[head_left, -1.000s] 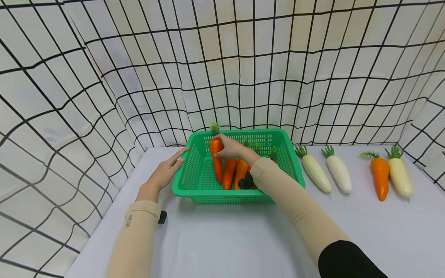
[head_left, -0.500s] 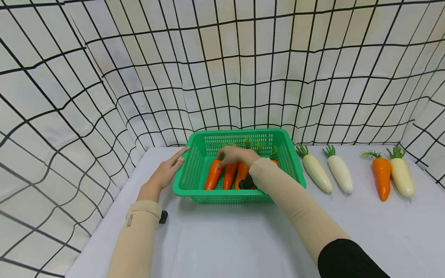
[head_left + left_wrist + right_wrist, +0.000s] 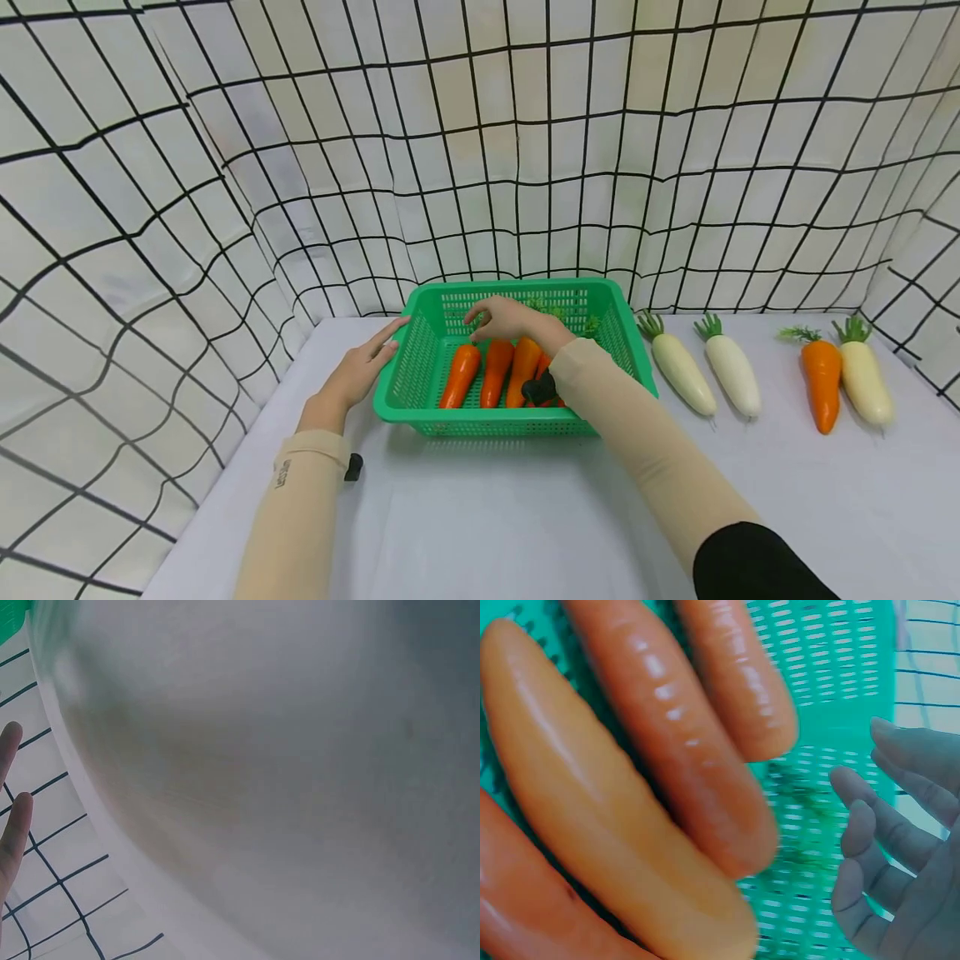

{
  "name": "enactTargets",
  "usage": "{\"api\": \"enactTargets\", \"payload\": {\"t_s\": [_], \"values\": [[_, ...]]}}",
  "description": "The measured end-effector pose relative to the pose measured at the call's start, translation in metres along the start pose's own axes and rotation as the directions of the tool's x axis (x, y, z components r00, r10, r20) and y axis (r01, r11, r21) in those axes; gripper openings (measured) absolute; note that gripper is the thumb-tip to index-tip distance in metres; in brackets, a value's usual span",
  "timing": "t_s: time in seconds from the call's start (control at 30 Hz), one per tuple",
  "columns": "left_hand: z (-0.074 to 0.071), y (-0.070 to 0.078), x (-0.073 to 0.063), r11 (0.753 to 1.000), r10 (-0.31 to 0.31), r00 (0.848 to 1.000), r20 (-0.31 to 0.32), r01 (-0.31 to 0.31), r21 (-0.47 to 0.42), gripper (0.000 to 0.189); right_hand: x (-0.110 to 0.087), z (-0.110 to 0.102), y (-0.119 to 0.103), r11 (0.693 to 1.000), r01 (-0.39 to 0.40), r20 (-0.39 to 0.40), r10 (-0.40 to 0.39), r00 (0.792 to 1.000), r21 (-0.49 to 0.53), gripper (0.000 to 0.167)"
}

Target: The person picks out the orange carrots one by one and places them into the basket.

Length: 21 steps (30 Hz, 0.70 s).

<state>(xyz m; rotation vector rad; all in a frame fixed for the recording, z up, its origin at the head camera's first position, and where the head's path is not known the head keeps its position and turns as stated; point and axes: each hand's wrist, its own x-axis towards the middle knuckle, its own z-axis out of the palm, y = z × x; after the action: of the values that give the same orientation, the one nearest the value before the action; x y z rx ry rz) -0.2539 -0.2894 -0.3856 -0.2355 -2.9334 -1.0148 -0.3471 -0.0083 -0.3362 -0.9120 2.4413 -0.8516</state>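
A green plastic basket (image 3: 465,416) with slotted walls stands on the table. Inside it several orange carrots lie side by side, the leftmost carrot (image 3: 460,377) slightly apart from the others. My right hand (image 3: 510,322) hovers over the leafy ends with nothing in it. Its fingers are loosely bent and apart from the carrots, as the right wrist view also shows beside the nearest carrot end (image 3: 739,682). My left hand (image 3: 351,377) rests with extended fingers at the basket's left rim. The right forearm hides the carrots at the basket's right side.
Right of the basket lie two white radishes, a greenish-white radish (image 3: 682,372) and a whiter radish (image 3: 732,375). Farther right, a carrot (image 3: 821,383) lies next to a cream radish (image 3: 865,383). Black netting (image 3: 525,142) over white sheeting rises behind and at both sides.
My right hand lowered a carrot into the basket's left part, let it go and lifted slightly. That carrot now lies beside the others. My left hand stayed at the rim.
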Motion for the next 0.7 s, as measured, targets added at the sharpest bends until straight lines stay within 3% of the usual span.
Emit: {"api": "enactTargets", "payload": {"t_s": [0.2, 0.43, 0.7], "values": [[-0.001, 0.001, 0.003, 1.0, 0.002, 1.0, 0.005, -0.002, 0.004, 0.058, -0.023, -0.021, -0.005, 0.996, 0.041, -0.035, -0.039, 0.999, 0.081, 0.039], [0.001, -0.004, 0.003, 1.0, 0.0, 1.0, -0.003, 0.0, -0.002, 0.058, -0.057, -0.043, -0.008, 0.995, 0.1, -0.097, -0.1, 0.99, -0.003, 0.037], [0.0, -0.002, 0.003, 1.0, -0.007, 1.0, 0.005, 0.007, 0.009, 0.058, -0.115, -0.066, 0.002, 0.988, 0.153, -0.222, -0.151, 0.963, -0.006, 0.039]]}}
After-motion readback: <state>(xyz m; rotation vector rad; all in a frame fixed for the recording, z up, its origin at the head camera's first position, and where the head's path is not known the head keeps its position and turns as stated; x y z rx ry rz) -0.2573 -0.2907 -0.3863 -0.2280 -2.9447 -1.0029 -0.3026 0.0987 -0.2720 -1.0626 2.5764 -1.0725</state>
